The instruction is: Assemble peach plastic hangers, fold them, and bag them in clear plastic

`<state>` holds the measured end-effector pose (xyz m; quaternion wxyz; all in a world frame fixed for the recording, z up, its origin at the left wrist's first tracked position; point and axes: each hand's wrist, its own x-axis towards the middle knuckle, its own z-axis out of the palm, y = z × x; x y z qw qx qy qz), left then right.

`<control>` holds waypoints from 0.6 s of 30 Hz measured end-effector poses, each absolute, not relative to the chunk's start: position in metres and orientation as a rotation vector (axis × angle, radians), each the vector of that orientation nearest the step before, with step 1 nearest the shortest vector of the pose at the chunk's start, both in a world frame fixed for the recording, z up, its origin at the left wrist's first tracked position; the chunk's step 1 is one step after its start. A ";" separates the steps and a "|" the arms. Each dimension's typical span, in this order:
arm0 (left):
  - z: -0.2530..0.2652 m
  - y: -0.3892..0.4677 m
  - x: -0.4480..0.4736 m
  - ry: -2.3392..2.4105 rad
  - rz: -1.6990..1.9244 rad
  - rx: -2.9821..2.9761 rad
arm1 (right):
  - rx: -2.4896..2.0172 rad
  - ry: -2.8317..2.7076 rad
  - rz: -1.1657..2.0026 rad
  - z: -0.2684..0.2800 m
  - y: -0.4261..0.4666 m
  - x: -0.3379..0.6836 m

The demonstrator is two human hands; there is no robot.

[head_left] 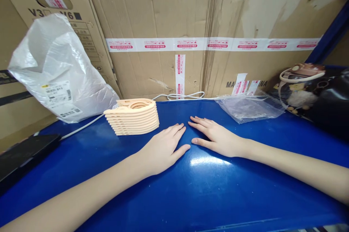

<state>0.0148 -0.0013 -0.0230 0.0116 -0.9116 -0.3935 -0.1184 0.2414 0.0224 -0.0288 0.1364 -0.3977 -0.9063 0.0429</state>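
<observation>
My left hand (165, 148) lies flat on the blue tabletop (207, 199), thumb apart from the fingers, holding nothing. Facing it, my right hand (215, 135) also rests palm down with its fingers spread, and nothing is in it. A small gap separates the fingertips of the two hands. Just behind and left of my left hand stands a neat stack of cream plastic pieces (133, 119), which look like folded clothes hangers. Neither hand touches the stack. Beyond my right hand lies a clear, crumpled plastic bag (248, 106).
A white mailing bag (60, 75) with a label leans at the back left. Large cardboard boxes (152, 17) wall off the rear. A white cable (188, 95) runs along the back. A black flat object (24, 155) sits left; a clear jug-like container (300, 86) stands right.
</observation>
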 end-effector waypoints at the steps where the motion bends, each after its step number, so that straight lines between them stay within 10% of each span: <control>1: -0.023 -0.001 0.015 -1.227 -0.358 -2.838 | -1.134 -2.651 0.096 -0.026 0.023 0.242; 9: -0.025 0.001 0.016 -1.238 -0.333 -2.866 | -2.032 -2.320 -0.549 0.027 0.057 0.308; 18: -0.026 0.002 0.016 -1.257 -0.282 -2.865 | -2.214 -2.508 -0.268 0.038 0.068 0.343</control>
